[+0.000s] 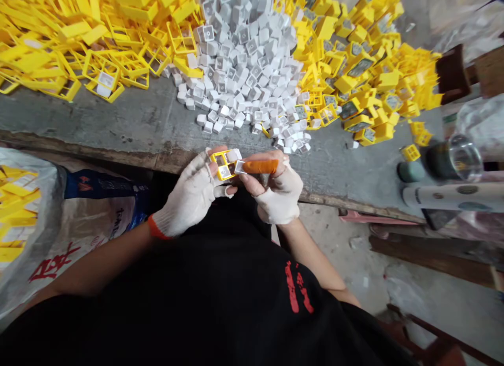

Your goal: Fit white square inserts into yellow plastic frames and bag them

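Note:
My left hand [193,191], in a white glove with bare fingertips, grips a small yellow plastic frame [216,158] divided into compartments. Two white plastic caps sit in it: one cap [224,171] at the lower left, another cap [233,155] at the upper right. Between the thumb and orange-wrapped forefinger of my right hand [275,190] is a third white cap [240,167], at the frame's lower right corner. Whether this cap is inside the compartment I cannot tell. Both hands are closed, just off the table's front edge.
Across the grey table [157,119] lie a heap of yellow frames [129,35], a pile of white caps [248,56] and yellow pieces with grey parts [358,66]. A sack [79,208] of yellow pieces stands at left. A glass jar [464,156] is at right.

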`<state>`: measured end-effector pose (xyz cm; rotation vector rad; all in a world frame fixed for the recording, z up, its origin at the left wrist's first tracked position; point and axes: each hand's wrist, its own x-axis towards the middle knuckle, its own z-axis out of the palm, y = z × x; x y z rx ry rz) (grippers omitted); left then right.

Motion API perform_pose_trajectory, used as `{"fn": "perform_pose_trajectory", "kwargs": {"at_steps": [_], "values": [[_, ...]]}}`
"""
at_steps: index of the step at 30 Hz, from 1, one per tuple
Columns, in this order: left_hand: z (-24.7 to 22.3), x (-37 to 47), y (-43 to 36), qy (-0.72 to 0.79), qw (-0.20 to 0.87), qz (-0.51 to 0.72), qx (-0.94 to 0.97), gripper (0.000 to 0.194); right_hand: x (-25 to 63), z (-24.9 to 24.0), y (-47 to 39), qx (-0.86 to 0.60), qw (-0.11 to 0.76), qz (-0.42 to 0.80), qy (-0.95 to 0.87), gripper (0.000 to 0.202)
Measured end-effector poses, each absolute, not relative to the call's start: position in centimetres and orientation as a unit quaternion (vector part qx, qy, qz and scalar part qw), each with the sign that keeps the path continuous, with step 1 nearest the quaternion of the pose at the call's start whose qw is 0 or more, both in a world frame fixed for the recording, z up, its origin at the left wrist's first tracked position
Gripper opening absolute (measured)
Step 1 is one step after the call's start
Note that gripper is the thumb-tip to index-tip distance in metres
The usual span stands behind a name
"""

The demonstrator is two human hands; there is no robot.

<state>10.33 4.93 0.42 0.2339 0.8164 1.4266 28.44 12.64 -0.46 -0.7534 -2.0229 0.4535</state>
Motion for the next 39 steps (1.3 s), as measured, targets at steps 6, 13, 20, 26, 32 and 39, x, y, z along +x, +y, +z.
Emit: {"fn": "perform_pose_trajectory", "kwargs": {"at_steps": [6,13,20,26,32,39], "values": [[0.0,9.9,4.6,0.348,0.666,0.649,0.120,0.037,28.2,0.0,12.9,-0.272,0.393,0.050,-0.877,0.031],[0.2,9.4,4.7,0.351,0.689,0.628,0.086,0.033,29.5,1.4,13.5,-0.251,0.370,0.052,-0.893,0.024],[0.5,9.5,4.7,0.346,0.714,0.600,0.103,0.039,29.9,2.7,17.5,-0.209,0.290,0.223,-0.907,0.044],[0.8,9.8,4.4,0.372,0.688,0.612,0.118,0.040,29.3,3.2,17.3,-0.262,0.229,0.227,-0.910,0.053],[0.5,9.6,4.6,0.369,0.731,0.560,0.124,0.029,30.2,3.3,16.8,-0.192,0.283,0.106,-0.934,0.035],[-0.6,8.5,4.6,0.340,0.845,0.392,0.129,0.038,31.1,8.0,18.5,-0.014,0.111,0.167,-0.980,0.032]]}}
